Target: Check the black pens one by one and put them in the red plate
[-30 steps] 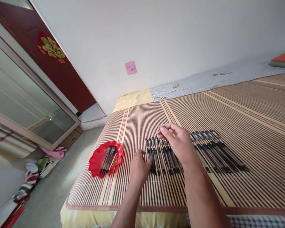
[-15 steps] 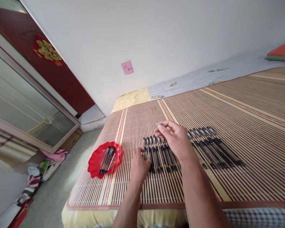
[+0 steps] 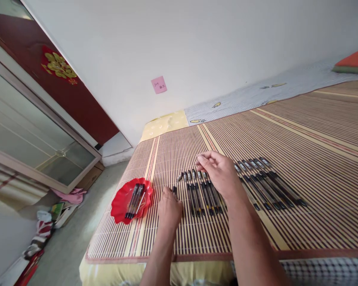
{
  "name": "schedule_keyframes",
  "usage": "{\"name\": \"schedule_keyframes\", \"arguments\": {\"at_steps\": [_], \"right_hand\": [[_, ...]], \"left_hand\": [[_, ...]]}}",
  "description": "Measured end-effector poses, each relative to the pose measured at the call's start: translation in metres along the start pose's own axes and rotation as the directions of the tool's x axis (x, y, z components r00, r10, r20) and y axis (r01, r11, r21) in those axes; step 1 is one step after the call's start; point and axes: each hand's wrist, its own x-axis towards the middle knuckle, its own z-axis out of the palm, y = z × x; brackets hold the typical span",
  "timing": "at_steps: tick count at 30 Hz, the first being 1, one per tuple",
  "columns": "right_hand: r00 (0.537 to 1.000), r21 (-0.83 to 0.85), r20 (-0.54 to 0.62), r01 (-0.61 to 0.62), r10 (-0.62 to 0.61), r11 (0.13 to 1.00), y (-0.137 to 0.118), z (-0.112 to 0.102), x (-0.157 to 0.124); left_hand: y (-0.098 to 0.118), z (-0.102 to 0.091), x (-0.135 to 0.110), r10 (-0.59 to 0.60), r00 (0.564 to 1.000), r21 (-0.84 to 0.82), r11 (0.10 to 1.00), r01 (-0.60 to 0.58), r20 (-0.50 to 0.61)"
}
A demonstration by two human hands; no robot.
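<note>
My left hand (image 3: 168, 207) is closed on the lower end of a black pen (image 3: 179, 178), which slants away from the row toward the upper right. My right hand (image 3: 219, 174) hovers over the left part of a long row of black pens (image 3: 203, 192) on the striped bamboo mat (image 3: 286, 131); its fingers are loosely curled with nothing in them. The row goes on to the right of my wrist (image 3: 265, 182). A red scalloped plate (image 3: 119, 204) sits left of my left hand, and a few pens (image 3: 135, 195) lie in it.
The mat covers a bed whose front edge (image 3: 197, 258) runs just below my arms. To the left are the floor, a pile of clutter (image 3: 44, 226) and a glass door (image 3: 32, 135). A pink note (image 3: 159, 84) is on the wall. A red cushion (image 3: 353, 59) lies far right.
My left hand has pulled the leftmost pen out of the row to the left, and the pen now lies askew. My right hand has stayed over the row.
</note>
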Motion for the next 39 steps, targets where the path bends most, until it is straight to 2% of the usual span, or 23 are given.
{"name": "schedule_keyframes", "arguments": {"at_steps": [5,9,12,15,17,19,22,24,27,30,34,39], "right_hand": [[1.0,-0.079,-0.002,0.01,-0.01,0.997,0.005,0.002,0.0],[1.0,-0.119,-0.005,0.004,-0.005,0.993,0.01,0.004,0.0],[1.0,-0.142,0.009,-0.01,0.011,0.99,0.015,0.006,0.001],[0.999,-0.143,0.026,-0.022,0.026,0.989,0.019,0.011,0.002],[0.998,-0.141,0.049,-0.039,0.046,0.989,0.021,0.016,0.001],[0.993,-0.14,0.09,-0.066,0.079,0.988,0.023,0.022,0.0],[0.973,-0.17,0.195,-0.094,0.127,0.981,0.026,0.032,-0.004],[0.95,-0.213,0.271,-0.101,0.158,0.972,0.028,0.039,-0.006],[0.921,-0.222,0.332,-0.132,0.202,0.966,0.032,0.05,-0.01],[0.914,-0.171,0.337,-0.175,0.225,0.97,0.036,0.057,-0.011],[0.917,-0.112,0.336,-0.186,0.214,0.976,0.039,0.058,-0.011],[0.943,-0.034,0.288,-0.163,0.166,0.986,0.031,0.055,-0.01]], "left_hand": [[-0.013,-0.003,0.003,-0.055,0.998,0.013,0.998,0.055,-0.009],[-0.021,0.003,0.005,-0.053,0.998,-0.045,0.998,0.051,-0.043],[-0.028,0.006,0.007,-0.04,0.996,-0.155,0.988,0.028,-0.076],[-0.037,0.003,0.01,-0.022,0.997,-0.343,0.939,-0.003,-0.068],[-0.041,-0.002,0.011,-0.001,0.999,-0.472,0.881,-0.016,-0.034],[-0.044,-0.007,0.01,0.035,0.999,-0.631,0.776,-0.018,0.013],[-0.043,-0.015,0.005,0.137,0.988,-0.882,0.471,-0.001,0.072],[-0.04,-0.018,0.001,0.194,0.978,-0.953,0.301,0.021,0.082],[-0.033,-0.022,-0.005,0.207,0.975,-0.971,0.237,0.032,0.082],[-0.027,-0.025,-0.009,0.232,0.97,-0.981,0.191,0.024,0.069],[-0.026,-0.025,-0.012,0.264,0.962,-0.995,0.082,0.047,0.067],[-0.028,-0.017,-0.012,0.277,0.958,-0.993,-0.067,0.098,0.076]]}}
